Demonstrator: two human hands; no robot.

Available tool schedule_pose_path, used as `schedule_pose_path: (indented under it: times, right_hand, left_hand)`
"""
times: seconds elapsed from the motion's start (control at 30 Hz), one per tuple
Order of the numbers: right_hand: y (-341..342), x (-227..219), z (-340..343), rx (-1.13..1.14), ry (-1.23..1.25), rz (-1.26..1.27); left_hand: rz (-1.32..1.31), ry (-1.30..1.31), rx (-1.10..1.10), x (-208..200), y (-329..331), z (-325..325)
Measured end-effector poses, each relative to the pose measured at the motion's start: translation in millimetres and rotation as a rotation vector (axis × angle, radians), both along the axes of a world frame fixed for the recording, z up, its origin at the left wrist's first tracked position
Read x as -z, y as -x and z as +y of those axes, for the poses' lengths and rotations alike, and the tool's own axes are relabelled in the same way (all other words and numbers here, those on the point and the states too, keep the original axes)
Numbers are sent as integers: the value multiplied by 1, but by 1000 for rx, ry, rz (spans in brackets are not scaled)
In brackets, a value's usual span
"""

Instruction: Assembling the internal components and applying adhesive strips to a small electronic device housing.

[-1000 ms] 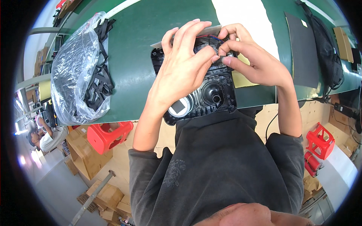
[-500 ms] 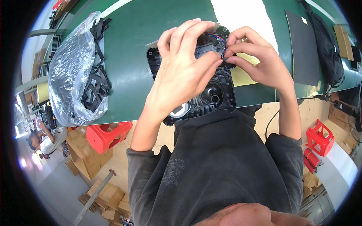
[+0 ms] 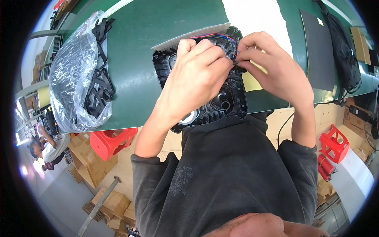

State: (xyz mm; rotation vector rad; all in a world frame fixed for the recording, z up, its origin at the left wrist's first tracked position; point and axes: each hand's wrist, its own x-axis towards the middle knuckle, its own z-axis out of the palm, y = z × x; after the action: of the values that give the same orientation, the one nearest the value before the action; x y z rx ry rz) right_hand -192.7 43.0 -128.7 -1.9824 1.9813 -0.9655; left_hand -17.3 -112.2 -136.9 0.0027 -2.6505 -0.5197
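A black plastic housing (image 3: 239, 94) with ribs and a round speaker-like part lies open at the table's front edge, under both hands. Red and blue wires (image 3: 221, 35) run along its upper right. My left hand (image 3: 199, 73) is over the housing, fingers curled and thumb and forefinger pinched near the wires; its grip point is hidden. My right hand (image 3: 272, 65) comes from the right, pinching a small dark piece (image 3: 235, 62) right beside the left fingertips. A thin grey strip (image 3: 189, 35) lies along the housing's far edge.
A clear plastic bag (image 3: 71, 79) with black straps (image 3: 100, 89) is on the left of the green table (image 3: 134, 79). White paper (image 3: 256, 15), yellow paper (image 3: 252, 83), a dark sheet (image 3: 318, 55) and a black bag (image 3: 345, 55) lie right. Red stools (image 3: 112, 143) stand below; one person sits far left.
My left hand's fingers have curled in from a spread pose, uncovering more of the grey strip and wires. The right hand has shifted slightly down, still pinching the dark piece.
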Motion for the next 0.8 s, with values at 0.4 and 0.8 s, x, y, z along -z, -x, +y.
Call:
schedule_pose_path:
  times: [0.4, 0.8]
  right_hand:
    - [-22, -25, -8, 94, -111, 137]
    - [7, -27, -5, -52, -131, 2]
  left_hand:
    - [-151, 101, 78, -11, 12, -1]
    - [52, 62, 42, -25, -18, -16]
